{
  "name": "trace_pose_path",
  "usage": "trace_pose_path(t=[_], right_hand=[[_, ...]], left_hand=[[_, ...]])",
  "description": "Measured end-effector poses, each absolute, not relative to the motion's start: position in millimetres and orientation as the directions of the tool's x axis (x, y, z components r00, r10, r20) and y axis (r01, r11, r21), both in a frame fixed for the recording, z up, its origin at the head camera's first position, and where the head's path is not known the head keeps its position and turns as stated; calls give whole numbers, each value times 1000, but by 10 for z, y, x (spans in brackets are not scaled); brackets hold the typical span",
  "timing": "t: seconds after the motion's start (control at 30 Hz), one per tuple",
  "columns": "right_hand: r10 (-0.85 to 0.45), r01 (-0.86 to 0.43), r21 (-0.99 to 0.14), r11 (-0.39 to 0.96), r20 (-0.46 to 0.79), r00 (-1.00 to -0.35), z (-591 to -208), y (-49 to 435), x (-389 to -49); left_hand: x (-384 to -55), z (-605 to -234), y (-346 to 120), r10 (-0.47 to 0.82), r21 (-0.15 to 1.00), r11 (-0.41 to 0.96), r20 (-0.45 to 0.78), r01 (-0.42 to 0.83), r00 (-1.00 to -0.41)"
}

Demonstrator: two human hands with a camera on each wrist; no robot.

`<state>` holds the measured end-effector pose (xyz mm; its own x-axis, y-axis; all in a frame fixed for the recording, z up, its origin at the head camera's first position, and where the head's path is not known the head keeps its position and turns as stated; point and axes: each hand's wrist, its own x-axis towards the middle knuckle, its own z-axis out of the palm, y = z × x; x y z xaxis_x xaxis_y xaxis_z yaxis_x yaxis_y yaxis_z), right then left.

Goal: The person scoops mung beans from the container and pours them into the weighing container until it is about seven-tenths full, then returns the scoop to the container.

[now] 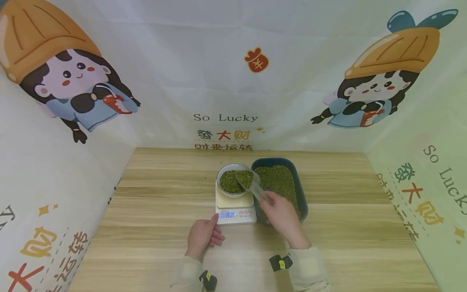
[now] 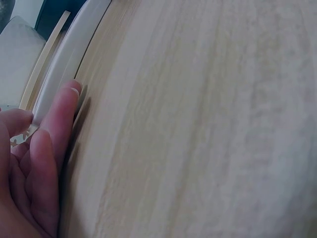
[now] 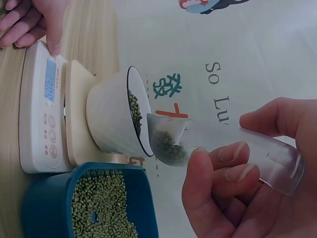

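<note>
My right hand [image 1: 280, 213] grips the handle of a clear plastic scoop [image 3: 223, 144]. Green mung beans lie in the scoop's bowl, which is over the rim of a white bowl [image 3: 111, 111] with a dark edge. That bowl holds more mung beans [image 1: 230, 181] and stands on the cream platform of a white kitchen scale [image 1: 237, 220] with lit digits. At the scale's front left corner, my left hand [image 1: 204, 236] touches it with the thumb, fingers loosely bent beside it. In the left wrist view the fingers [image 2: 59, 114] lie along the scale's side, close over the table.
Right beside the scale stands a dark blue tub [image 1: 303, 198] with mung beans spread inside; my right forearm passes over its front edge. The wood-grain table [image 1: 164, 194] ends at a printed cloth backdrop [image 1: 168, 81] behind and at both sides.
</note>
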<state>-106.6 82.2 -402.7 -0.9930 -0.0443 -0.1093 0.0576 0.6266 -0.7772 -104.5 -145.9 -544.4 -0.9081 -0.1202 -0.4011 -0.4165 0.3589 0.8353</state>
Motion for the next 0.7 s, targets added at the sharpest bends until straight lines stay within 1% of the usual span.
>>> trace_pose_path(t=[0.7], right_hand=[[-62,36,-782,622,-95,-994,-4013,803,-1054]], left_hand=[[-1038,-5426,-1448,-119,839,351,-401,-416,-908]])
